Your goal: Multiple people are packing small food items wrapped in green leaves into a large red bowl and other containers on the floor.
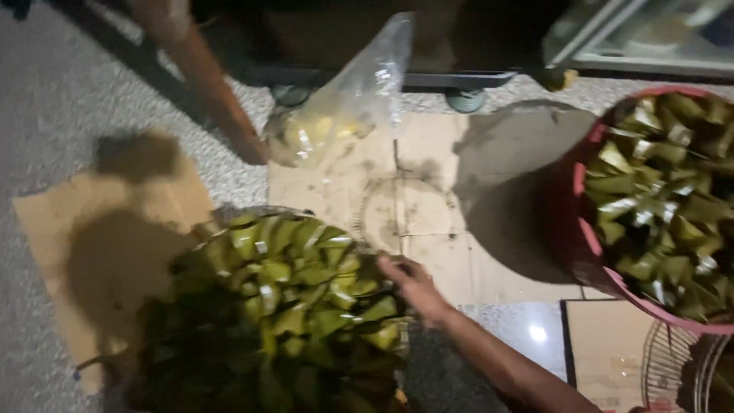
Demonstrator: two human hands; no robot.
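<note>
My right hand (413, 287) reaches in from the lower right and its fingers curl over the near edge of a round basin (243, 212) heaped with green leaf-wrapped parcels (298, 291). The picture is blurred, so the grip is not sharp. My left hand is out of view. Another person's arm (214, 92) comes down from the top left, its hand at a clear plastic bag (344, 107) with yellowish contents, which stands on the floor beyond the basin.
A red basin (589, 229) full of similar leaf parcels (665, 191) stands at the right. Flattened cardboard (428, 206) covers the speckled floor between the basins. A wheeled frame (466, 98) runs along the top, and a wire fan grille (673, 367) sits at the bottom right.
</note>
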